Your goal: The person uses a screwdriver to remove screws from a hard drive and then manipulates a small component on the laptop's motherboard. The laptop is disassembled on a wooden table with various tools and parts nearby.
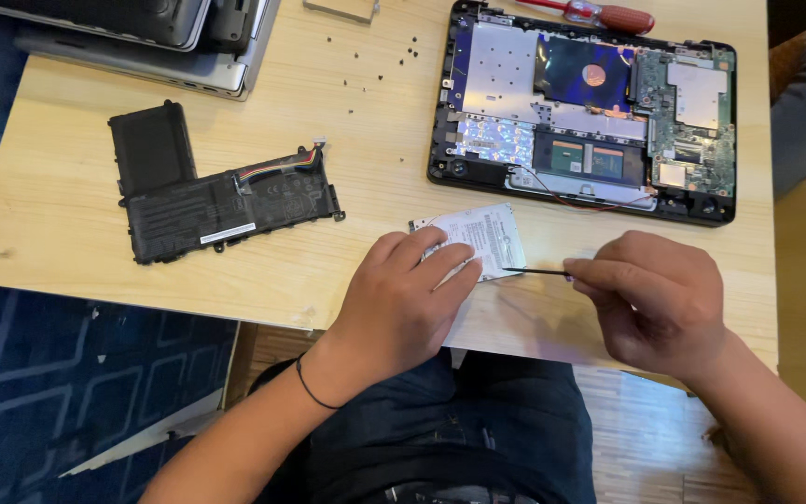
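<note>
Head view: left hand (pixel 403 299) pins hard drive (pixel 478 238); right hand (pixel 655 299) pinches thin screwdriver (pixel 534 272), tip at drive's 3 o'clock edge. Step prob. unscrewing; next needs tip seated.

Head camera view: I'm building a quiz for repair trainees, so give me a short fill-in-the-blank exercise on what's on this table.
1. The left hand presses down on the silver ____, which lies flat on the wooden table.
2. The right hand holds a thin screwdriver whose tip points toward the ____ hand.
3. The black battery pack lies to the ____ of the opened laptop.
4. The red-handled screwdriver lies just ____ the opened laptop.

Missing words: hard drive; left; left; beyond
</note>
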